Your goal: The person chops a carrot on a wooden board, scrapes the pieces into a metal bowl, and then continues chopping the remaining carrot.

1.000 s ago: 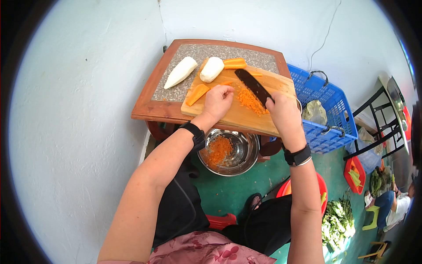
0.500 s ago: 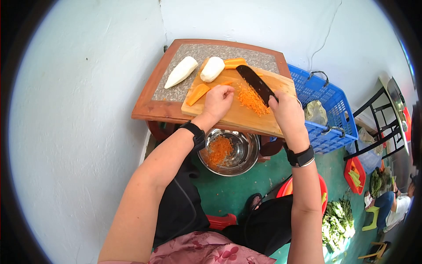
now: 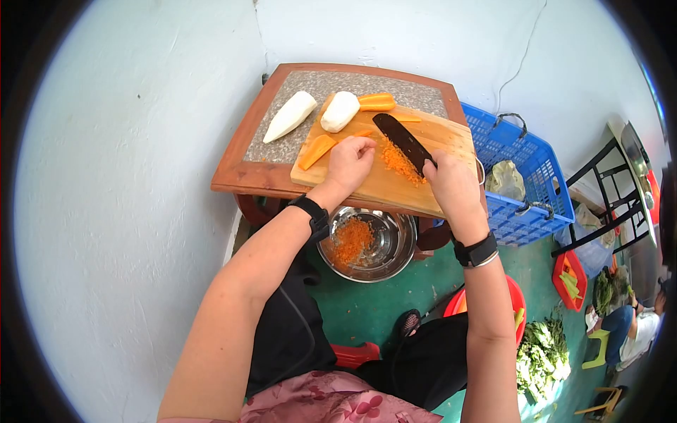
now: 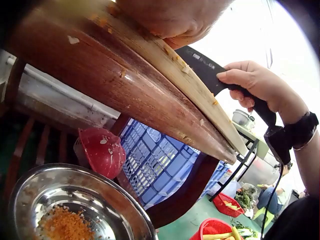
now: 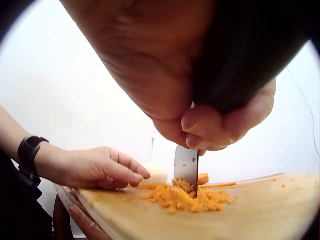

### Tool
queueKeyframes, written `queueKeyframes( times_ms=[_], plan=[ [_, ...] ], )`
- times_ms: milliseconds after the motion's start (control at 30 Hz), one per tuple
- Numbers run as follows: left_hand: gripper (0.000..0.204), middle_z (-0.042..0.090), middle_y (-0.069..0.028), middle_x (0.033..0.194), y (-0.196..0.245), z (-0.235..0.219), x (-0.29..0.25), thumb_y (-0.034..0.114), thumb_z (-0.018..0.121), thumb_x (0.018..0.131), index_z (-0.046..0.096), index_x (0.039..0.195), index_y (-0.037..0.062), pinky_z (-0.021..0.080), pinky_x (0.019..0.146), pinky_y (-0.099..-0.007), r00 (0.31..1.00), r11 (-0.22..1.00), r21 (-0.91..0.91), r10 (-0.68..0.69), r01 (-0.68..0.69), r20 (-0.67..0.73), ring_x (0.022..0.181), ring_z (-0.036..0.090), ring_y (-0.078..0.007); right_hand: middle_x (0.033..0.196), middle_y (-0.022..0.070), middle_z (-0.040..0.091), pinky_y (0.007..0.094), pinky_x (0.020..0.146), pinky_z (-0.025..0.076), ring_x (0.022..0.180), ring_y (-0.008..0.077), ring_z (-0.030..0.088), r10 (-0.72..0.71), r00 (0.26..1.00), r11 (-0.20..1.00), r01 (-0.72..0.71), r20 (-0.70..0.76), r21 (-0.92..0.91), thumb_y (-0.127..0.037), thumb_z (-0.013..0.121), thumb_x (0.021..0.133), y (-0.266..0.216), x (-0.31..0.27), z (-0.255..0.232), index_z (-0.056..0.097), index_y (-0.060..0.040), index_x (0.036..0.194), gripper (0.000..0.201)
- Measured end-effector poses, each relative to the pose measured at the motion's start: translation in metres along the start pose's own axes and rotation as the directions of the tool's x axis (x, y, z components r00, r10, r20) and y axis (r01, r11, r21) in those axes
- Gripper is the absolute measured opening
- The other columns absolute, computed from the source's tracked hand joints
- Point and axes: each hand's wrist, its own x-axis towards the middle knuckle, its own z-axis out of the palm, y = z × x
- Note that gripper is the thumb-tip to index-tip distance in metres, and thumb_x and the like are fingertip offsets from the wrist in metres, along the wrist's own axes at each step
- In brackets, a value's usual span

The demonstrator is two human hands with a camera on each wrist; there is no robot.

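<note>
Gripping a knife (image 3: 400,136) above a board (image 3: 443,137)

The right hand (image 3: 455,185) has its fingers clenched round the knife, upright in chopped carrot (image 3: 400,166), long axis slanting, tip towards half past ten. The left hand (image 3: 350,162), fingers loosely bent, rests at the knife's eight o'clock. Pale marks on its blade are unreadably small.

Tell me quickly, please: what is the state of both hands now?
Left hand: open, loosely curled, resting on the cutting board, holding nothing visible.
Right hand: closed, holding the knife.
</note>
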Motion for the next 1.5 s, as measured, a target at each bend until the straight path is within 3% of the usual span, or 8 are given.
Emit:
queueKeyframes(
  times_ms=[733, 833, 933, 1033, 1133, 1233, 1333, 1500],
  plan=[
    [0.015, 0.066, -0.0129, 0.085, 0.001, 0.000, 0.000, 0.008, 0.063, 0.083, 0.069, 0.095, 0.0017, 0.052, 0.069, -0.0319, 1.000, 1.000, -0.007, 0.003, -0.003, -0.008, 0.074, 0.065, -0.0218, 0.074, 0.0217, 0.065, 0.0490, 0.065, 0.051, 0.073, 0.0389, 0.065, -0.017, 0.999, 0.999, 0.019, -0.043, 0.037, -0.024, 0.056, 0.090, 0.008, 0.004, -0.005, 0.063, -0.0029, 0.085, 0.022],
    [0.018, 0.065, -0.0076, 0.086, 0.001, -0.002, 0.000, 0.007, 0.064, 0.086, 0.067, 0.101, -0.0018, 0.049, 0.067, -0.0251, 1.000, 1.000, 0.011, 0.005, -0.005, 0.022, 0.072, 0.060, -0.0112, 0.075, 0.0214, 0.065, 0.0489, 0.066, 0.052, 0.073, 0.0391, 0.065, 0.017, 0.999, 1.000, -0.016, -0.041, 0.018, -0.024, 0.056, 0.090, 0.007, 0.005, -0.009, 0.063, -0.0029, 0.085, 0.022],
    [0.016, 0.066, -0.0131, 0.085, 0.002, -0.001, 0.000, 0.007, 0.063, 0.083, 0.069, 0.096, 0.0013, 0.051, 0.069, -0.0317, 1.000, 1.000, 0.004, 0.014, -0.014, -0.007, 0.074, 0.064, -0.0216, 0.076, 0.0213, 0.065, 0.0492, 0.066, 0.052, 0.073, 0.0393, 0.065, 0.003, 1.000, 1.000, -0.002, -0.019, 0.005, -0.024, 0.057, 0.090, 0.013, 0.003, 0.000, 0.063, -0.0026, 0.085, 0.023],
    [0.016, 0.066, -0.0130, 0.086, 0.001, 0.000, 0.000, 0.007, 0.063, 0.083, 0.069, 0.096, 0.0011, 0.051, 0.069, -0.0316, 1.000, 1.000, -0.015, -0.017, 0.018, 0.006, 0.073, 0.064, -0.0215, 0.076, 0.0216, 0.065, 0.0494, 0.067, 0.051, 0.073, 0.0394, 0.065, 0.006, 0.999, 1.000, -0.006, -0.036, 0.017, -0.023, 0.057, 0.089, 0.010, 0.003, -0.008, 0.063, -0.0022, 0.083, 0.023],
    [0.017, 0.065, -0.0079, 0.086, -0.001, -0.001, 0.000, 0.008, 0.064, 0.086, 0.068, 0.100, -0.0019, 0.049, 0.067, -0.0251, 1.000, 1.000, -0.004, -0.001, 0.001, 0.019, 0.072, 0.060, -0.0111, 0.077, 0.0217, 0.065, 0.0493, 0.068, 0.051, 0.073, 0.0394, 0.065, 0.015, 0.999, 0.999, -0.014, -0.040, 0.034, -0.023, 0.057, 0.090, 0.009, 0.005, -0.008, 0.063, -0.0020, 0.083, 0.023],
    [0.017, 0.065, -0.0081, 0.086, 0.001, -0.001, 0.000, 0.008, 0.064, 0.086, 0.068, 0.100, -0.0018, 0.049, 0.067, -0.0252, 1.000, 1.000, 0.029, -0.010, 0.009, 0.020, 0.073, 0.060, -0.0112, 0.077, 0.0219, 0.065, 0.0494, 0.068, 0.051, 0.074, 0.0397, 0.065, 0.001, 1.000, 0.999, 0.000, -0.016, 0.044, -0.024, 0.057, 0.090, 0.013, 0.006, -0.001, 0.063, -0.0023, 0.084, 0.024],
    [0.015, 0.066, -0.0133, 0.086, 0.002, -0.001, 0.000, 0.008, 0.063, 0.083, 0.069, 0.096, 0.0015, 0.051, 0.069, -0.0320, 1.000, 1.000, 0.010, -0.014, 0.014, 0.009, 0.073, 0.064, -0.0220, 0.077, 0.0220, 0.065, 0.0497, 0.068, 0.051, 0.075, 0.0399, 0.065, 0.035, 0.999, 0.999, -0.035, -0.008, 0.041, -0.026, 0.057, 0.090, 0.011, 0.005, -0.008, 0.063, -0.0024, 0.085, 0.024],
    [0.015, 0.066, -0.0136, 0.087, 0.000, 0.000, -0.001, 0.008, 0.063, 0.083, 0.069, 0.095, 0.0013, 0.051, 0.069, -0.0322, 1.000, 1.000, 0.002, 0.010, -0.010, -0.009, 0.074, 0.065, -0.0227, 0.079, 0.0222, 0.066, 0.0495, 0.069, 0.052, 0.078, 0.0397, 0.065, 0.037, 0.999, 0.999, -0.036, -0.015, 0.026, -0.027, 0.057, 0.090, 0.017, 0.007, -0.009, 0.063, -0.0028, 0.087, 0.025]
  ],
)
